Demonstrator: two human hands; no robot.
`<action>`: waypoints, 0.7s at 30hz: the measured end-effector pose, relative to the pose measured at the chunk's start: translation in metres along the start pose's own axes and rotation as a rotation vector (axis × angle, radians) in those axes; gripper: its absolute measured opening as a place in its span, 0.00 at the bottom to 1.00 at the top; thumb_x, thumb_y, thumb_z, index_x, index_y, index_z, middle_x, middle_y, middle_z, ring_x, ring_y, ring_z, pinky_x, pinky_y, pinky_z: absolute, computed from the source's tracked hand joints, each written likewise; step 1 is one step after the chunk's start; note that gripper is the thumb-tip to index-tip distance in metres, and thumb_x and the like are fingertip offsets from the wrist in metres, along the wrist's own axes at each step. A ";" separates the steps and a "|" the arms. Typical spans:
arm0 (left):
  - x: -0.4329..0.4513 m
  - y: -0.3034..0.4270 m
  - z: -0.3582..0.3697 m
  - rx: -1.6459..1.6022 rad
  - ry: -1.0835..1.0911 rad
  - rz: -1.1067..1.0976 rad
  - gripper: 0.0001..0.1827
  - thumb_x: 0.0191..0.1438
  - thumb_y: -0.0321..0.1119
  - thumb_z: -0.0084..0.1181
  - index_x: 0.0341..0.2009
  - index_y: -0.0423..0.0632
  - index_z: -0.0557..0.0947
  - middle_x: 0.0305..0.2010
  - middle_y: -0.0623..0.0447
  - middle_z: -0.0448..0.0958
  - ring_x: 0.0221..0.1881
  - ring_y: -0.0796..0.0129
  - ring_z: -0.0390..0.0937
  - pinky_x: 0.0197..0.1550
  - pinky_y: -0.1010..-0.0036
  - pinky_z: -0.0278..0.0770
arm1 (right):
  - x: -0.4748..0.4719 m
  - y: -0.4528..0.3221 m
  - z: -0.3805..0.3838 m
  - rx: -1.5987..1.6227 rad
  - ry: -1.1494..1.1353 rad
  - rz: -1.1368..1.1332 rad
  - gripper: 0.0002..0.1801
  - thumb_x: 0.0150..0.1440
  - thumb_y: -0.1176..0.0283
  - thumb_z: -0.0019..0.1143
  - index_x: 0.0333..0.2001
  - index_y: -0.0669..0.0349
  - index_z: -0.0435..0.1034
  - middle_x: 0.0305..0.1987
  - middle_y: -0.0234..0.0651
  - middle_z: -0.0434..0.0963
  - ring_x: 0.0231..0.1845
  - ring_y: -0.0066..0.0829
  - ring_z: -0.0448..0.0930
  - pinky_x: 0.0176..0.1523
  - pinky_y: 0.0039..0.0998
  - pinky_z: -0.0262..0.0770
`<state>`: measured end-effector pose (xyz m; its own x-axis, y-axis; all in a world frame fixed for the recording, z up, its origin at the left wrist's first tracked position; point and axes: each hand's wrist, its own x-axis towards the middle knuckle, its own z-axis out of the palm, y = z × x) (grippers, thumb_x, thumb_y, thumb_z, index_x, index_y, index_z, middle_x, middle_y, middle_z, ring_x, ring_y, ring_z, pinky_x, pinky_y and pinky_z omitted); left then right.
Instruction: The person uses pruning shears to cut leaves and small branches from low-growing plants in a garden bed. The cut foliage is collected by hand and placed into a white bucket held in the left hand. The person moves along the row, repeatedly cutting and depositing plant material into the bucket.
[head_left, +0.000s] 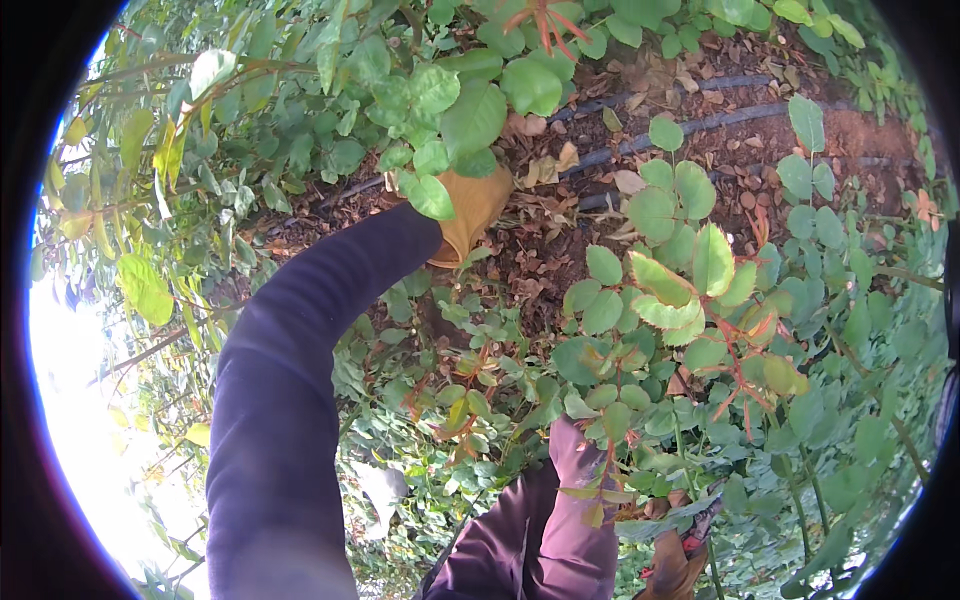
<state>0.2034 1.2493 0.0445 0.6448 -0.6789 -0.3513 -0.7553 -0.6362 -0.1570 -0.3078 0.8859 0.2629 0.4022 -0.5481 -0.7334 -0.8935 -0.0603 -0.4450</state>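
Note:
My left hand (474, 210), in a tan work glove and a dark sleeve, reaches into the rose bushes at upper centre. Leaves cover its fingers, so whether it holds anything is hidden. Low on the right, my right hand (666, 566) wears a brown glove and grips a red-handled tool (697, 529), apparently pruning shears, partly behind leaves. Between the hands grow leafy rose stems (705, 281) with reddish young shoots. Dry leaves (551, 169) cover the soil beside the left glove.
Dark irrigation hoses (697, 126) run across the leaf-littered soil at the upper right. Rose canes and dense foliage (817, 420) stand on the right, with more foliage (300, 112) at the upper left. My trousered legs (577, 510) are at the bottom.

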 end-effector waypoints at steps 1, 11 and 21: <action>0.006 0.003 -0.007 -0.046 0.012 0.039 0.06 0.58 0.33 0.64 0.39 0.45 0.84 0.41 0.44 0.85 0.44 0.48 0.88 0.46 0.50 0.82 | 0.000 0.004 -0.001 -0.204 -0.003 -0.133 0.20 0.77 0.72 0.57 0.70 0.59 0.76 0.60 0.49 0.86 0.53 0.42 0.89 0.52 0.44 0.87; 0.027 0.001 -0.023 0.558 0.182 0.108 0.30 0.60 0.33 0.60 0.68 0.47 0.80 0.70 0.42 0.78 0.69 0.48 0.79 0.59 0.51 0.83 | -0.022 0.004 0.010 0.079 -0.028 0.170 0.23 0.76 0.64 0.60 0.71 0.58 0.78 0.39 0.35 0.82 0.38 0.30 0.80 0.40 0.30 0.73; 0.078 -0.011 0.027 0.068 -0.016 0.054 0.28 0.63 0.35 0.60 0.68 0.56 0.81 0.78 0.45 0.76 0.71 0.51 0.80 0.62 0.50 0.81 | -0.030 -0.073 0.017 -0.302 -0.051 -0.302 0.15 0.72 0.66 0.63 0.60 0.53 0.81 0.34 0.31 0.80 0.32 0.29 0.79 0.36 0.29 0.74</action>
<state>0.2589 1.2127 -0.0061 0.6011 -0.7054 -0.3755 -0.7957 -0.5720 -0.1992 -0.2509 0.9203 0.3086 0.6573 -0.4265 -0.6213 -0.7494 -0.4573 -0.4788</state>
